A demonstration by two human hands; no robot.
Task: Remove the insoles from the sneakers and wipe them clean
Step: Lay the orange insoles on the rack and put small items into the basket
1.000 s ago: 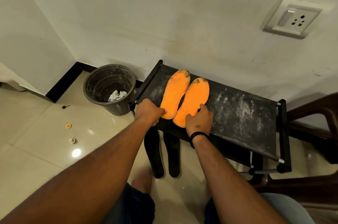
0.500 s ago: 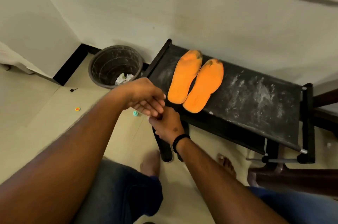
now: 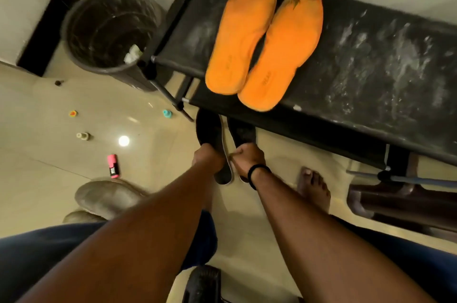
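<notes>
Both hands have left the orange insoles [image 3: 264, 40], which lie on the surface [image 3: 371, 55] at 12 o'clock. Left hand [image 3: 207, 158] and right hand [image 3: 247, 157] each grip a black insole [image 3: 210, 129] on the floor at 6 o'clock; second pair starting.

both hands off the orange insoles, left hand [image 3: 206, 158] and right hand [image 3: 248, 157] now gripping black insoles [image 3: 212, 134] on floor

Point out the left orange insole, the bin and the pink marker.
left orange insole [image 3: 241, 33], head view, middle of its orange top face.
bin [image 3: 99, 66], head view, near rim of the dark basket.
pink marker [image 3: 113, 165], head view, middle of its body.
</notes>
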